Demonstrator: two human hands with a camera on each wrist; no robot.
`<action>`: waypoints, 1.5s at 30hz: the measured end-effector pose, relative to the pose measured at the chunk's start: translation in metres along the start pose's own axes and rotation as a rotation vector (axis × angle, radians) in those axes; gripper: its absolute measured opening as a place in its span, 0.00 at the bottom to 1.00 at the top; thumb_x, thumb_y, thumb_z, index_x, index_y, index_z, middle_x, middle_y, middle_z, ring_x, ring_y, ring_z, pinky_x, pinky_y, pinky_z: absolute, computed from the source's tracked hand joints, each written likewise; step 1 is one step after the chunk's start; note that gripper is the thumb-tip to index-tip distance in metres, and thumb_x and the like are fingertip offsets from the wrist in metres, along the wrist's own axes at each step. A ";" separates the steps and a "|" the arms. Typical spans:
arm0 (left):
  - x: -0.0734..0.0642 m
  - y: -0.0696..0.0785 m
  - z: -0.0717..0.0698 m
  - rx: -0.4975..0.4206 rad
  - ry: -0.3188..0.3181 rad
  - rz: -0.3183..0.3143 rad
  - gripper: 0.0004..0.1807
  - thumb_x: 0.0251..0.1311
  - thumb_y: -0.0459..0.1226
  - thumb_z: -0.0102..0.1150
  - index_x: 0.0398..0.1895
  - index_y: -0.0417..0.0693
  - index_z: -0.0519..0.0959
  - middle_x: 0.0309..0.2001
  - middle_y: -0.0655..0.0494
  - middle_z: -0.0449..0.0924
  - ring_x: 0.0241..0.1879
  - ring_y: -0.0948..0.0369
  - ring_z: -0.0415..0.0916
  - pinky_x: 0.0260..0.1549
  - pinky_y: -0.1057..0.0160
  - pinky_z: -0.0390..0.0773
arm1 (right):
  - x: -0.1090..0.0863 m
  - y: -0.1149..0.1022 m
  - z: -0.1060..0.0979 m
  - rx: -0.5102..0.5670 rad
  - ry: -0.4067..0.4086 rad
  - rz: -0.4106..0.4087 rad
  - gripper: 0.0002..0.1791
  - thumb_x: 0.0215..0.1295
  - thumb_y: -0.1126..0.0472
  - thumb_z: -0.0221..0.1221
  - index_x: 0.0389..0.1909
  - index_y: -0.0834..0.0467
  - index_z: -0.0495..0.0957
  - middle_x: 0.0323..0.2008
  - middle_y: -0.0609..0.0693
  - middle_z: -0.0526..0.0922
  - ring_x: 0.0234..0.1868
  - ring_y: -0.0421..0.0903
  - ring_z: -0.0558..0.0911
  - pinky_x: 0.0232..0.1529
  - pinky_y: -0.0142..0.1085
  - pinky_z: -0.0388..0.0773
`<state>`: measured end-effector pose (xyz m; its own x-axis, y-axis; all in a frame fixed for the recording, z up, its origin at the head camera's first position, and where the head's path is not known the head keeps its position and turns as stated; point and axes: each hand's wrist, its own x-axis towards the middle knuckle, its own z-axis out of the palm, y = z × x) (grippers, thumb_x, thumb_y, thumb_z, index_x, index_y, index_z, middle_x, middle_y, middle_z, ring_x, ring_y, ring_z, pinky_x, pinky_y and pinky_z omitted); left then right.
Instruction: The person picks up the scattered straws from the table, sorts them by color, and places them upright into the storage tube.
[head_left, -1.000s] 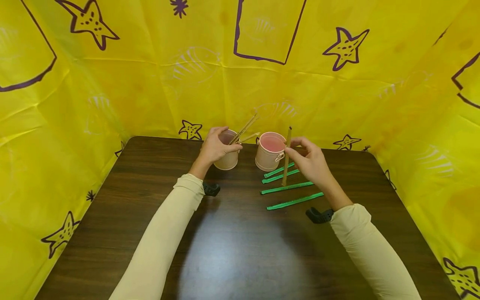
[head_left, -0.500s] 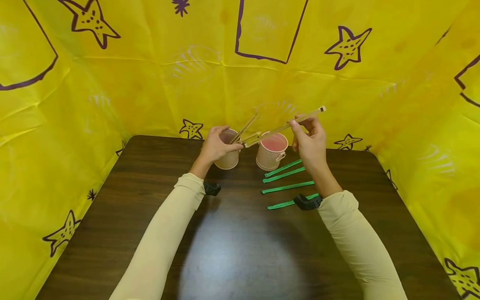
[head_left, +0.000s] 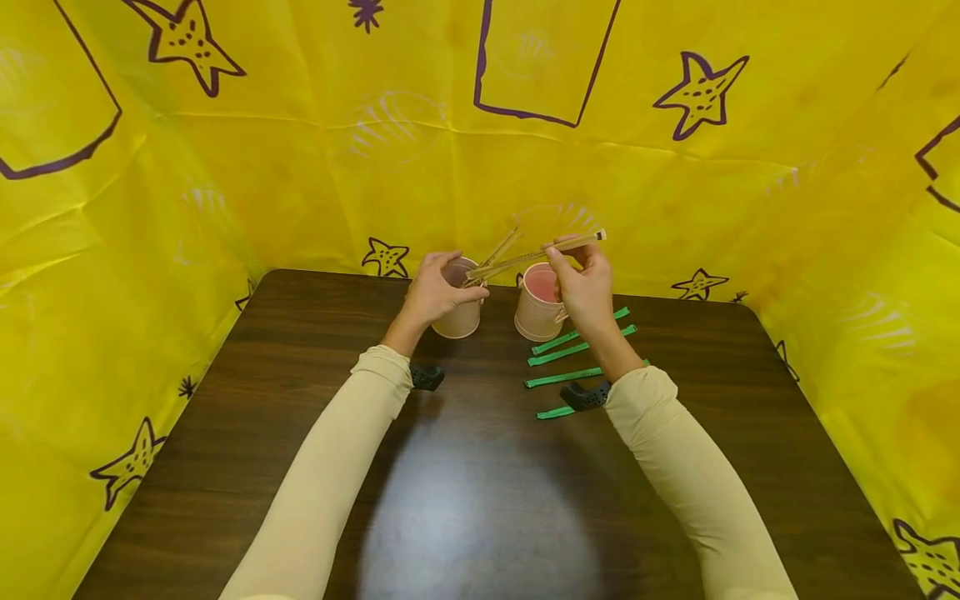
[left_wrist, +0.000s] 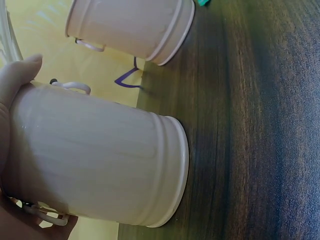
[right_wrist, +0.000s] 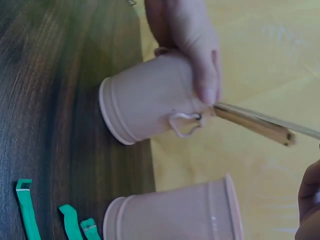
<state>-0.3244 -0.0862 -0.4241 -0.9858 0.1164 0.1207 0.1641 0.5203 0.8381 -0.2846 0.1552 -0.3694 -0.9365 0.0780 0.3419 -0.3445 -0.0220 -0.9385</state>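
Observation:
My left hand grips the rim of the left pale-pink bucket, thumb on the near side, fingers at the back. A couple of thin tan stick packets lean out of that bucket to the right. My right hand pinches another tan stick packet near its upper right end. The held packet slants down to the left, its low end over the left bucket's mouth; whether it touches the rim is unclear. Below the right hand stands a second pink bucket, partly covered by the fingers.
Several green stick packets lie in a loose row on the dark wooden table, right of the middle, partly under the right forearm. A yellow patterned cloth rises behind the table's far edge. Small handles stick out from the buckets' sides.
My right hand has lifted the tan packet from beside the right bucket, tipped it from upright to slanting, and carried it left to the left bucket's mouth. The left hand has stayed in place.

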 end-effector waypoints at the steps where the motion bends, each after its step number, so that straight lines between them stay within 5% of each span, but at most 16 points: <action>1: 0.000 0.000 0.000 -0.004 0.001 0.000 0.53 0.47 0.55 0.79 0.76 0.46 0.67 0.73 0.46 0.62 0.72 0.45 0.64 0.72 0.43 0.65 | 0.001 0.001 0.003 -0.019 -0.015 0.006 0.15 0.73 0.62 0.61 0.55 0.64 0.74 0.43 0.44 0.83 0.12 0.35 0.66 0.16 0.25 0.66; 12: 0.001 0.000 -0.001 -0.024 0.001 0.004 0.53 0.48 0.54 0.80 0.75 0.45 0.67 0.73 0.45 0.62 0.72 0.46 0.64 0.72 0.45 0.65 | 0.010 0.019 0.032 -0.217 -0.148 0.015 0.16 0.73 0.61 0.61 0.56 0.65 0.76 0.43 0.56 0.81 0.16 0.37 0.69 0.19 0.28 0.67; 23: 0.001 0.000 -0.001 -0.015 0.000 0.013 0.52 0.48 0.53 0.79 0.75 0.45 0.68 0.73 0.45 0.63 0.72 0.46 0.64 0.72 0.43 0.65 | 0.017 0.030 0.048 -0.377 -0.149 0.061 0.14 0.71 0.56 0.64 0.47 0.63 0.79 0.47 0.56 0.83 0.23 0.37 0.74 0.24 0.25 0.75; 39: 0.003 -0.001 0.002 -0.014 -0.009 0.024 0.53 0.47 0.55 0.80 0.75 0.45 0.67 0.73 0.45 0.62 0.72 0.45 0.64 0.73 0.44 0.64 | 0.014 0.023 0.037 -0.351 -0.209 0.089 0.24 0.67 0.54 0.68 0.59 0.59 0.74 0.56 0.56 0.81 0.29 0.39 0.74 0.29 0.27 0.75; 45: 0.001 0.000 -0.001 0.005 -0.015 -0.001 0.53 0.47 0.55 0.79 0.76 0.47 0.66 0.72 0.46 0.61 0.71 0.45 0.64 0.71 0.42 0.65 | 0.006 0.012 0.015 -0.379 -0.270 0.097 0.33 0.66 0.54 0.68 0.67 0.60 0.68 0.61 0.59 0.77 0.46 0.52 0.81 0.43 0.32 0.80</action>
<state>-0.3255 -0.0868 -0.4236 -0.9854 0.1287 0.1115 0.1631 0.5246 0.8356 -0.2954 0.1403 -0.3777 -0.9642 -0.1689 0.2045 -0.2529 0.3531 -0.9008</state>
